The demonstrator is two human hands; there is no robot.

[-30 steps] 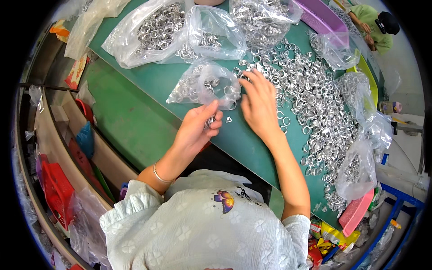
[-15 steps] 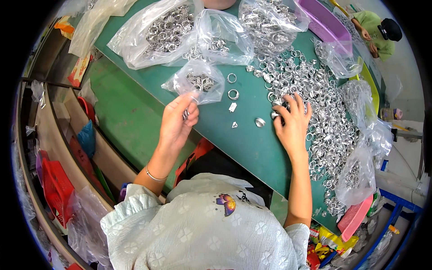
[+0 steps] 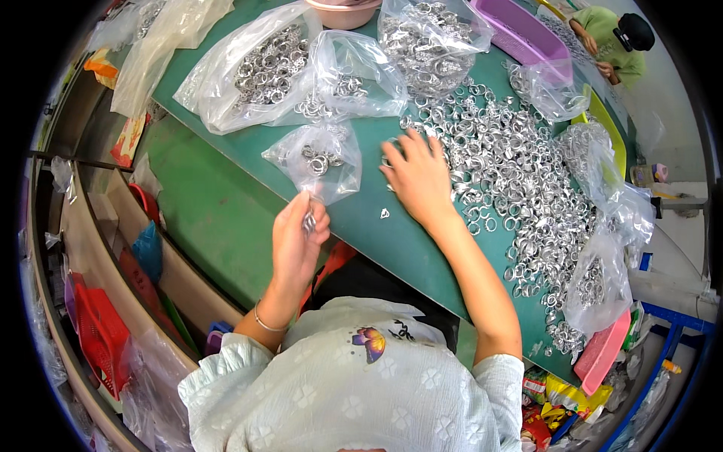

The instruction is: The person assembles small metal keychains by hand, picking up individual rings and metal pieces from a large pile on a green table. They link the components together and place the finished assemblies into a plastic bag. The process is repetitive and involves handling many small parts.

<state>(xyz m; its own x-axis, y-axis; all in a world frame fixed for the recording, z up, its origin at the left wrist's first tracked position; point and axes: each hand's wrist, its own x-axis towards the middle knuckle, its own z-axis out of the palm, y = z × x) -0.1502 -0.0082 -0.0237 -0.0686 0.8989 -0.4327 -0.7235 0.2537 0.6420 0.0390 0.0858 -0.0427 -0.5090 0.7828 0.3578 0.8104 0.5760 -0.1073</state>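
My left hand (image 3: 295,239) is closed, pinching the lip of a small clear plastic bag (image 3: 340,181). Silver rings (image 3: 309,221) show between its curled fingers. Inside the small bag lie several more rings (image 3: 319,160). My right hand (image 3: 422,184) rests palm down on the green table, fingers apart, at the left edge of a large heap of loose silver rings (image 3: 520,181). Its fingertips touch or cover a few single pieces, partly hidden under them. Nearer to me, a small silver piece (image 3: 385,214) lies alone on the tabletop.
Large clear bags of rings (image 3: 271,68) (image 3: 433,49) stand at the back beside a pink bowl (image 3: 343,13) and a purple basket (image 3: 527,34). More bags (image 3: 599,290) and a pink tray (image 3: 605,352) line the right side. Another person (image 3: 614,45) sits far right. Shelving with a red basket (image 3: 102,335) is at left.
My right hand has moved left from the heap to the single pieces beside the small bag. My left hand still pinches the bag. The view has shifted slightly.
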